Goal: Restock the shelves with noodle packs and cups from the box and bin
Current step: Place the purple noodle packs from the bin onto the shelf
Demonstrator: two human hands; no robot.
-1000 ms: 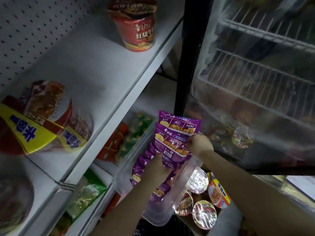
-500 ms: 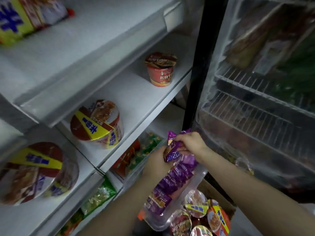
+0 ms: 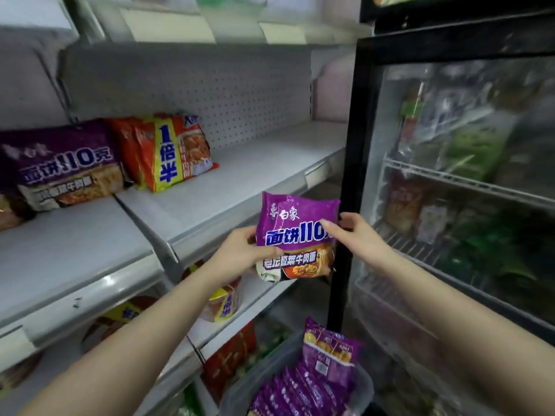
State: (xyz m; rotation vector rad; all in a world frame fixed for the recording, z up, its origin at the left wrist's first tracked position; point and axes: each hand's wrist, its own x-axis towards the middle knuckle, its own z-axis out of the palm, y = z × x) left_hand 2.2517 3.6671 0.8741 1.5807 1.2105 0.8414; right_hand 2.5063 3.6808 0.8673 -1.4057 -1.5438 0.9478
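You held 1 purple noodle pack (image 3: 295, 232) w/ both hands: left hand (image 3: 244, 253) gripped its left edge, right hand (image 3: 351, 235) pinched its right edge, upright, in front of the shelf (image 3: 240, 175).

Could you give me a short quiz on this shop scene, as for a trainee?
1. True or false: both hands hold the purple pack.
2. Which pack lies beside the orange pack on the shelf? A) a green one B) a purple one C) a blue one
3. Fill in: more purple packs stand in the clear ___ at the bottom.

Key
1. True: the left hand grips its left edge, the right hand its right edge.
2. B: the shelved purple pack lies to its left.
3. bin.
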